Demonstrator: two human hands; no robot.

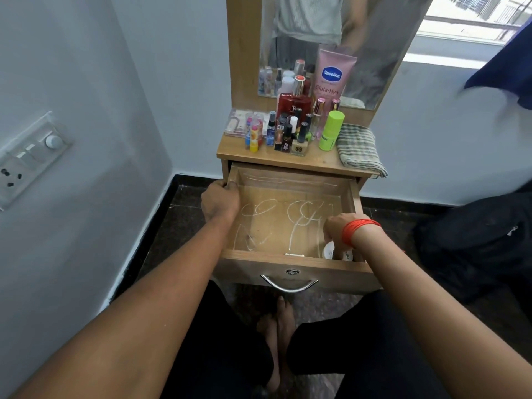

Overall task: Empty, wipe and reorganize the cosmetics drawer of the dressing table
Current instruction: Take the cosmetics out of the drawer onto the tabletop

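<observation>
Left hand is gripping the rim of the drawer's side wall at the drawer's 9 o'clock, fingers curled over the edge and thumb outside. Right hand, with orange threads round its wrist, is reaching down into the drawer's 5 o'clock corner, its fingers curling onto the top of a white jar and holding it; the wrist is hiding part of the grip. The drawer is standing pulled out between the two forearms, its wooden floor showing white scribbled lines, its metal handle facing 6 o'clock. At the drawer's 12 o'clock, the dressing table top is carrying crowded cosmetics: a red perfume bottle, a pink Vaseline tube leaning on the mirror, and a green stick. A folded checked cloth is lying at 1 o'clock, overhanging the edge.
</observation>
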